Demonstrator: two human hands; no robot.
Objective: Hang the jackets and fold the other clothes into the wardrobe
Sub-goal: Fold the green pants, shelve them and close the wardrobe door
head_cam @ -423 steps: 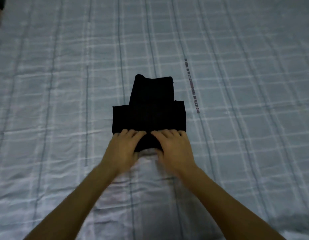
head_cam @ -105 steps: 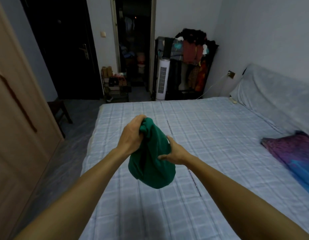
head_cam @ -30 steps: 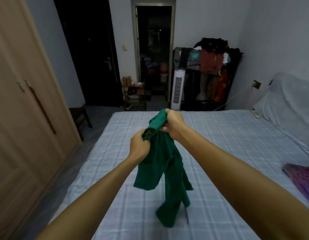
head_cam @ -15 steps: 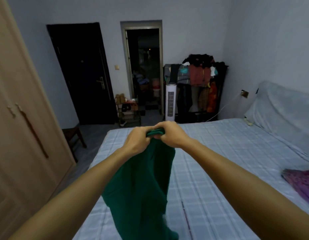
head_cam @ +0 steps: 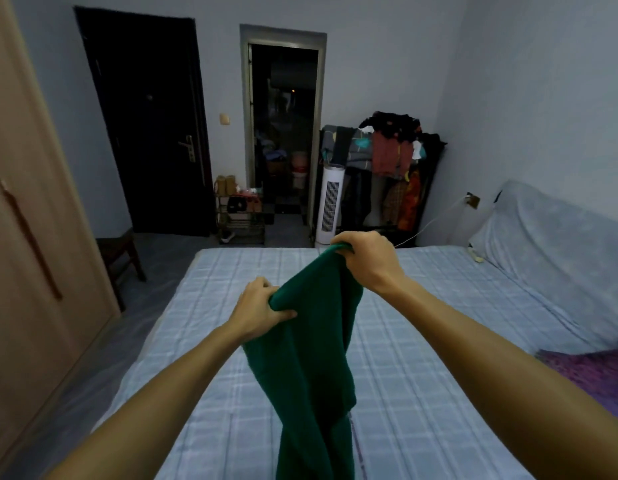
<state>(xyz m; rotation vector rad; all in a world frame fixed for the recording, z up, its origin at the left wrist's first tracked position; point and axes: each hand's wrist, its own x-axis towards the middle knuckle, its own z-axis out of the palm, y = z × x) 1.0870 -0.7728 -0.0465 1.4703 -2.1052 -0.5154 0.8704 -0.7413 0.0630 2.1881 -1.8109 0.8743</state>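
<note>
A dark green garment (head_cam: 311, 358) hangs in the air over the bed (head_cam: 421, 358), its lower end running out of the bottom of the view. My left hand (head_cam: 257, 308) grips its upper edge low and to the left. My right hand (head_cam: 364, 258) grips the same edge higher and further right, so the cloth stretches slantwise between them. The wooden wardrobe (head_cam: 26, 271) stands at the left with its doors closed.
A purple cloth (head_cam: 591, 375) lies on the bed's right side. Beyond the bed are a loaded clothes rack (head_cam: 387, 168), a white tower fan (head_cam: 330, 206), a shoe shelf (head_cam: 240, 213), a dark stool (head_cam: 118, 251), a black door and an open doorway.
My hands, which pinched the garment's top close together half a second ago, have drawn apart: the left dropped down-left, the right stayed high. The cloth is spread wider between them.
</note>
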